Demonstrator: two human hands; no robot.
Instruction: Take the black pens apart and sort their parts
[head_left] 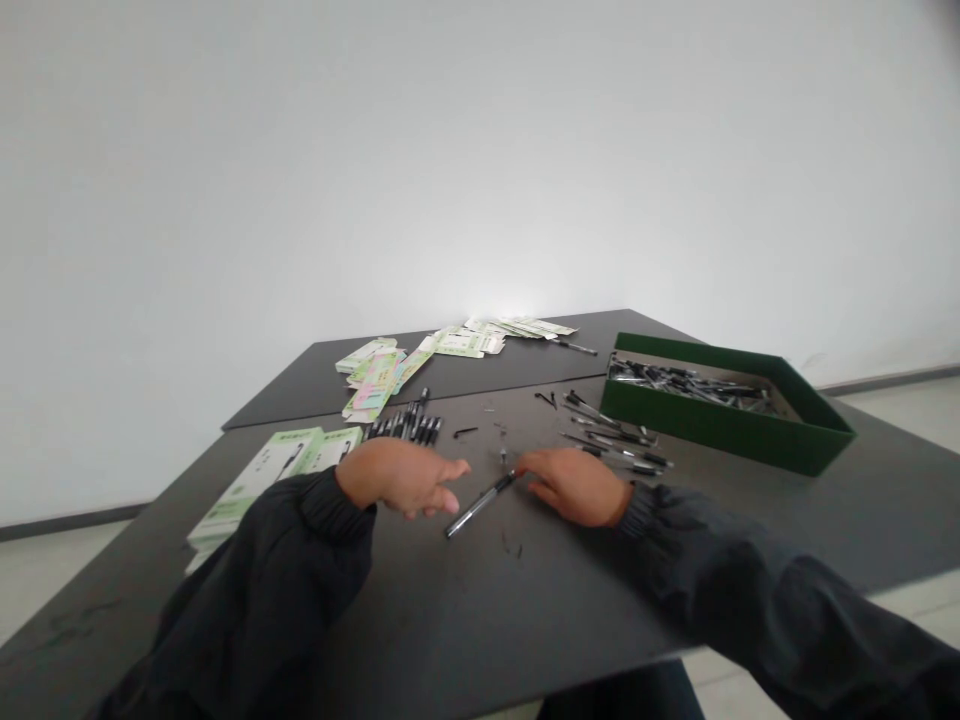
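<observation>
A clear-barrelled pen with black parts [480, 506] slants over the dark table between my hands. My right hand [574, 484] has its fingertips closed at the pen's far end. To the left of the pen, my left hand [405, 476] is held with thumb and fingers apart and nothing in it. Just beyond that hand, several capped pens [409, 424] lie side by side. Loose pen parts with dark grips [619, 445] are spread beyond my right hand. Small black pieces [465, 432] are scattered on the table, some too small to make out.
A green box [720, 432] full of pen parts stands at the right. White and green cartons [255, 480] are stacked at the left. Flattened cartons [379, 380] lie farther back, with a single pen [576, 347] by them. A white wall [480, 180] rises behind the table.
</observation>
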